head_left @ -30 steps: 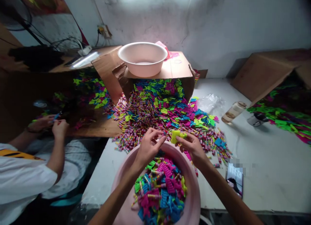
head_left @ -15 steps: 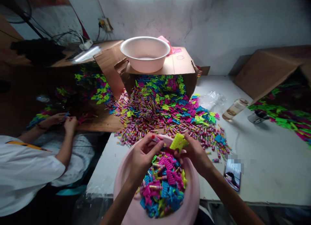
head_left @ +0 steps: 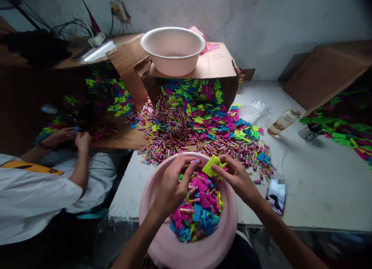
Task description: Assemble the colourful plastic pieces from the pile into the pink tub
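Observation:
Over a pink basin (head_left: 223, 242), my left hand (head_left: 173, 184) is closed on a short printed stick (head_left: 196, 161) with a red end, pinched between thumb and fingers. Facing it, my right hand (head_left: 240, 180) grips a flat yellow plastic piece (head_left: 211, 167) with ridges along it. The stick and the piece are close together; no join between them shows. Inside the basin lies a heap of pink, blue and yellow plastic pieces (head_left: 205, 199), some with printed sticks among them.
A pile of printed sticks (head_left: 171, 125) and plastic pieces spreads behind the basin, beneath a cardboard box (head_left: 221, 64) bearing a white bowl (head_left: 174, 65). To the right are a phone (head_left: 276, 197), a bottle (head_left: 283, 122) and a metal cup (head_left: 310, 131). A co-worker (head_left: 37, 195) sits at left.
The stick's red end now points right, toward the yellow piece, after pointing left. My right thumb has come onto the yellow piece's face. The whole view has shifted slightly.

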A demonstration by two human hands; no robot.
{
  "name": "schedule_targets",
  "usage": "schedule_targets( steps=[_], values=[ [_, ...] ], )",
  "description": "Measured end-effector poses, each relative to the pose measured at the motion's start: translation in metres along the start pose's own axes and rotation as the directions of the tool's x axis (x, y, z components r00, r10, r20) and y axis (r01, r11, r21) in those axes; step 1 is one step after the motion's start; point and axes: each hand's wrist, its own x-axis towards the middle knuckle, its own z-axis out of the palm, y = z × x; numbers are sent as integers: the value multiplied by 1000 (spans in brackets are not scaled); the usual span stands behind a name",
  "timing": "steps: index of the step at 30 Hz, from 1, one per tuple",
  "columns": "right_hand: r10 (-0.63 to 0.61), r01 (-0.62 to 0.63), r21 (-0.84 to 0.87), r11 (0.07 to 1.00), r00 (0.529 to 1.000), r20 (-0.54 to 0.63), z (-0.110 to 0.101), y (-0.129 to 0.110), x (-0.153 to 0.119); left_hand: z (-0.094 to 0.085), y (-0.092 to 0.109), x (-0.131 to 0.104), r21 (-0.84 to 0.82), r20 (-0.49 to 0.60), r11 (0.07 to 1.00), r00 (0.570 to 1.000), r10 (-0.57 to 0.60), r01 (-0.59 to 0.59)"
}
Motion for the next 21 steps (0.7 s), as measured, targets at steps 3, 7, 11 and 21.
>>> schedule_targets(
  steps=[3,7,11,21],
  values=[
    [-70,68,-163,984,998,-4,0,-5,-2,2,8,-1,108,9,989,995,100,-101],
    [-157,154,-328,932,987,16,1,-7,-6,3,9,-1,192,40,970,988,147,-152],
    [-200,194,-365,911,980,22,1,-5,-8,1,6,0,250,46,948,980,194,-199],
    [-280,260,-387,885,960,6,1,-9,-8,-3,3,3,272,68,932,971,229,-239]
  ],
)
